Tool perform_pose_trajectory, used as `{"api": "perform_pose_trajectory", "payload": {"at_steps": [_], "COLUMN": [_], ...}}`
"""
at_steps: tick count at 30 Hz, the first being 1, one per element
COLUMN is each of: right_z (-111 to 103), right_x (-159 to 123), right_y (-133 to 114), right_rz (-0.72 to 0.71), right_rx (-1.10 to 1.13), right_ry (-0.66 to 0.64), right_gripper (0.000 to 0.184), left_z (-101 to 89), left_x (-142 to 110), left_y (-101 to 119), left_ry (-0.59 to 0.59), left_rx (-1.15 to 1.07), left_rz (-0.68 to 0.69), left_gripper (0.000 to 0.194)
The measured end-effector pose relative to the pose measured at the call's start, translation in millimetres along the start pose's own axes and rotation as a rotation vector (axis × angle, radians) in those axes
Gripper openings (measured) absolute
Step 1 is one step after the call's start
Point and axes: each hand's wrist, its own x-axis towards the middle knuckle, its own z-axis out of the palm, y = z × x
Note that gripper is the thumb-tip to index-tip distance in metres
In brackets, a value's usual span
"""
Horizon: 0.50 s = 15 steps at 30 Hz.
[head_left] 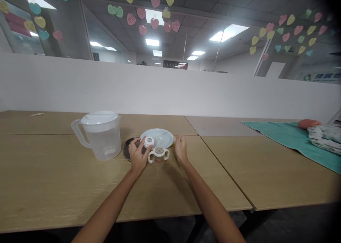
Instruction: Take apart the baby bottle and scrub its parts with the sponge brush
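Well forward, left hand (137, 157) palm-down

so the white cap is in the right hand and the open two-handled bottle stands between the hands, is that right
Not quite: the head view shows the white cap in the left hand. The open two-handled bottle does stand between the hands.

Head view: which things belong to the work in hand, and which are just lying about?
Probably in the work:
white cap, in the left hand
two-handled bottle, uncapped
plate, just behind
pitcher, perhaps
The right hand's grip is unclear.

Probably just lying about:
green towel
folded cloth
orange item
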Motion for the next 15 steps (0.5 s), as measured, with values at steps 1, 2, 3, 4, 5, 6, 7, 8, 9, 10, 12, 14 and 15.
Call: {"api": "perform_pose_trajectory", "payload": {"at_steps": [1,2,3,4,5,6,7,8,9,10,12,14,15], "right_z": [-0.1,0.1,0.6,1.2,1.8,2.6,3.3,4.1,5.0,5.8,7.1,7.8,7.8], "right_x": [2.5,4.7,6.6,8.1,9.1,9.8,10.0,10.0,9.7,9.5,9.1,9.1,9.1], "right_y": [4.9,9.5,13.7,17.3,20.6,23.4,26.1,28.7,31.2,33.9,39.3,44.1,45.8], "right_rz": [0.003,0.011,0.014,0.013,0.012,0.009,0.002,-0.013,-0.034,-0.060,-0.106,-0.127,-0.133], "right_rx": [-0.044,-0.070,-0.083,-0.090,-0.098,-0.111,-0.129,-0.152,-0.177,-0.200,-0.233,-0.250,-0.254], "right_ry": [0.021,0.034,0.029,0.004,-0.031,-0.067,-0.096,-0.120,-0.133,-0.137,-0.155,-0.182,-0.191], "right_gripper": [0.039,0.038,0.037,0.037,0.036,0.035,0.034,0.032,0.031,0.031,0.033,0.037,0.039], "left_z": [1.7,3.2,4.6,5.8,6.9,7.8,8.4,8.8,8.9,8.7,7.7,6.5,6.1], "left_x": [0.5,0.6,0.5,0.2,-0.1,-0.5,-0.8,-1.0,-1.1,-1.0,-0.6,-0.4,-0.4], "left_y": [-3.4,-6.6,-9.3,-11.5,-13.3,-14.5,-15.1,-15.3,-15.0,-14.3,-12.4,-10.6,-10.0], "left_ry": [-0.023,-0.050,-0.081,-0.115,-0.147,-0.172,-0.190,-0.200,-0.207,-0.215,-0.243,-0.276,-0.287], "left_rx": [0.024,0.047,0.068,0.087,0.105,0.121,0.135,0.148,0.159,0.170,0.196,0.219,0.228], "left_rz": [-0.035,-0.064,-0.085,-0.100,-0.111,-0.117,-0.120,-0.121,-0.121,-0.121,-0.127,-0.137,-0.138], "left_gripper": [0.044,0.044,0.043,0.043,0.043,0.043,0.042,0.042,0.042,0.042,0.043,0.043,0.043]}}
